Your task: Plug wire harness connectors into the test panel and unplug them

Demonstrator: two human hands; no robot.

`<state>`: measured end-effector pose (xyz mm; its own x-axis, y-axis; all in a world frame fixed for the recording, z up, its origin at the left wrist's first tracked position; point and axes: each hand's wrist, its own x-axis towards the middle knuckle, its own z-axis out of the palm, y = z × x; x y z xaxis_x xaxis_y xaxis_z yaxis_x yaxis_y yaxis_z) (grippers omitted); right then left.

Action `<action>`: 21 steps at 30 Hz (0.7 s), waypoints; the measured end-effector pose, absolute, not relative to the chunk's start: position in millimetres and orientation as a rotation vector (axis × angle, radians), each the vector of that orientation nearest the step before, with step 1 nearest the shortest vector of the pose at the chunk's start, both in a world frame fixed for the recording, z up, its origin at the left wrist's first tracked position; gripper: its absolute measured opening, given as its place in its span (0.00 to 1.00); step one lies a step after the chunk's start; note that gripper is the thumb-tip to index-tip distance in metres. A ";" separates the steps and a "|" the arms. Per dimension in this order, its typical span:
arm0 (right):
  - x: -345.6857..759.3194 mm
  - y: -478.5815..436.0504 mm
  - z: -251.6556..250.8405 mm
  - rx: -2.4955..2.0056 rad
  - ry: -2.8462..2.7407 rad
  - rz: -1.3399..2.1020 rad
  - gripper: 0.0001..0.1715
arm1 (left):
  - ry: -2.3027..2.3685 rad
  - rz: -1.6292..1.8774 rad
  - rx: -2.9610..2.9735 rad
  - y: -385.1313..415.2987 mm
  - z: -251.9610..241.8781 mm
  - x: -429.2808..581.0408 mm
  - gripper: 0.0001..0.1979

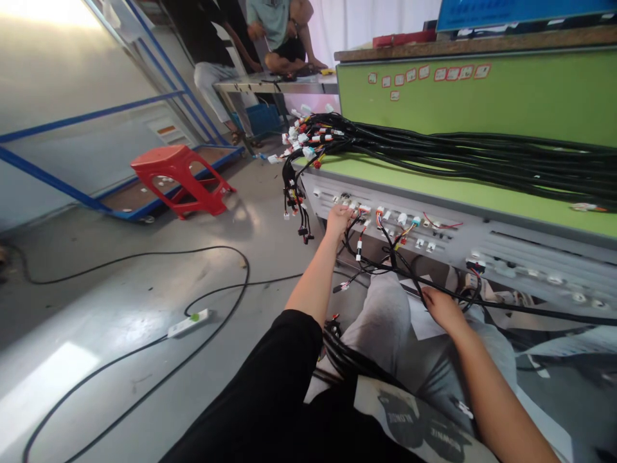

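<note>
My left hand is at the left part of the grey panel, its fingers pinched on a small connector that they mostly hide. Plugged into white sockets along the panel are several coloured-wire ends of a black wire harness. A white connector and a dark one hang loose from this harness. Lower and to the right, my right hand is closed around a thin black branch of the harness, above my lap. Its fingertips are partly hidden.
A thick bundle of black harnesses lies on the green bench top, white connectors massed at its left end. On the floor are a red stool and a power strip with its cord. Two people are at the back.
</note>
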<state>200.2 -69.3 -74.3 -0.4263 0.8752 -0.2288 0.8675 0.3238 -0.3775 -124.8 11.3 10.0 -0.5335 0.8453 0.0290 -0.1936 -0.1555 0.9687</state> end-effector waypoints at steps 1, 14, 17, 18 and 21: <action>200.0 -69.6 -73.9 -1.680 -2.540 0.709 0.20 | 1.347 1.770 0.814 11.5 8.9 -124.7 0.09; 197.4 -70.3 -71.5 -1.728 -2.549 0.734 0.21 | 1.330 1.891 0.779 15.4 -0.7 -118.3 0.06; 196.9 -70.3 -72.4 -1.728 -2.538 0.738 0.20 | 1.354 1.878 0.757 15.7 0.1 -117.4 0.06; 196.7 -70.4 -72.2 -1.722 -2.540 0.734 0.20 | 1.368 1.869 0.754 16.0 0.8 -117.4 0.05; 196.2 -70.4 -71.3 -1.702 -2.547 0.709 0.20 | 1.423 1.815 0.768 17.5 3.7 -118.8 0.06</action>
